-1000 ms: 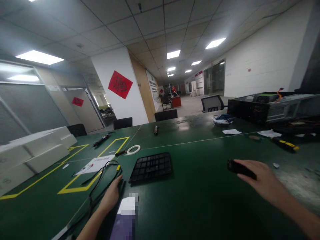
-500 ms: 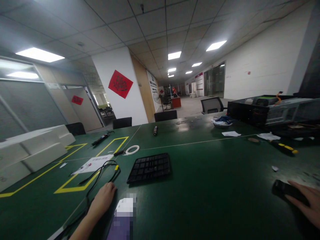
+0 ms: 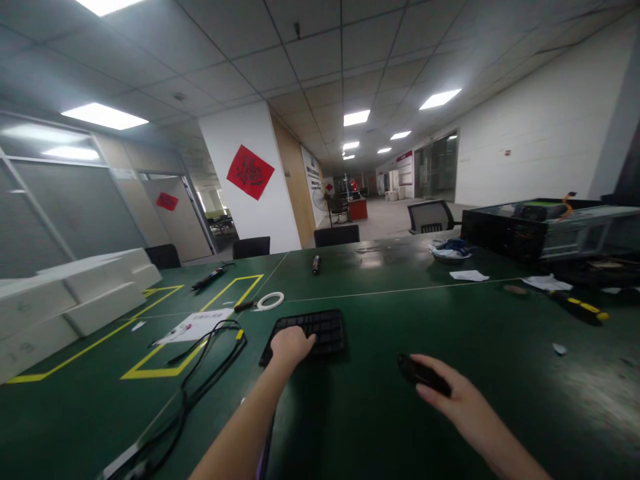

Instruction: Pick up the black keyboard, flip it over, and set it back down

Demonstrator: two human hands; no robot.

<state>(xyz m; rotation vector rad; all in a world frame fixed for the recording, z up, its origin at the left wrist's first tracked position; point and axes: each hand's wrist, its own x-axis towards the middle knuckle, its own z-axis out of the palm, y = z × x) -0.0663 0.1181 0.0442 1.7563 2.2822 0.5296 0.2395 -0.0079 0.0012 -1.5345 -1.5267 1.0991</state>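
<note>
My left hand [image 3: 293,345] is over the near left part of a black compartmented tray [image 3: 327,331] that lies flat on the green table. Its thumb points right; the other fingers are mostly hidden, and whether they touch the tray cannot be made out. My right hand [image 3: 447,387] has its fingers and thumb closed around a small black oblong object [image 3: 423,375], held to the right of the tray. Beside my left forearm shows the edge of a purple thing [image 3: 265,457], largely covered by the arm.
Black cables [image 3: 200,380] loop at the left near a white paper [image 3: 197,325] and yellow tape. A white ring [image 3: 271,301] lies behind the tray. White foam blocks [image 3: 100,310] stand far left. At right are an open black case [image 3: 503,235] and a yellow-black tool [image 3: 583,307].
My left hand has moved right and forward, from beside the cables to over the tray. My right hand has come left toward the middle, carrying the black oblong object.
</note>
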